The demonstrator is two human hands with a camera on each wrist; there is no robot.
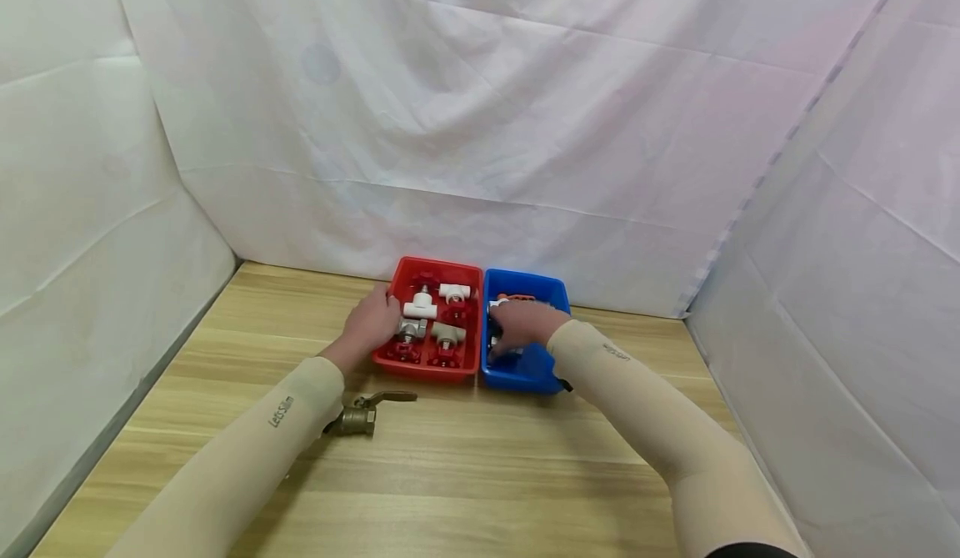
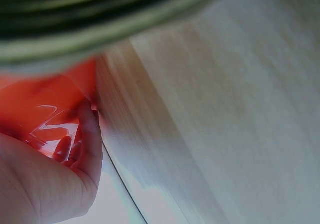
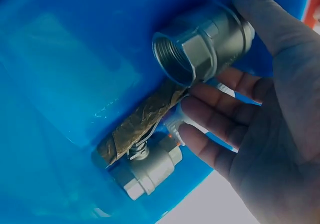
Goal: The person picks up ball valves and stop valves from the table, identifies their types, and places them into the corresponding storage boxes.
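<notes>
My left hand holds the left side of the red bin. In the left wrist view its fingers lie against the bin's glossy outer wall. Inside this bin are several valves with red handwheels, among them a white tee-shaped one and a beige one. My right hand reaches down into the blue bin. There it grips a silver ball valve, its threaded opening toward the wrist camera, with thumb and fingers around the body. Beside it lies another ball valve with a brown-wrapped lever.
A brass lever valve lies on the wooden table near my left wrist; its blurred threaded end fills the top of the left wrist view. Orange-handled pieces sit at the blue bin's back. White cloth hangs around the table.
</notes>
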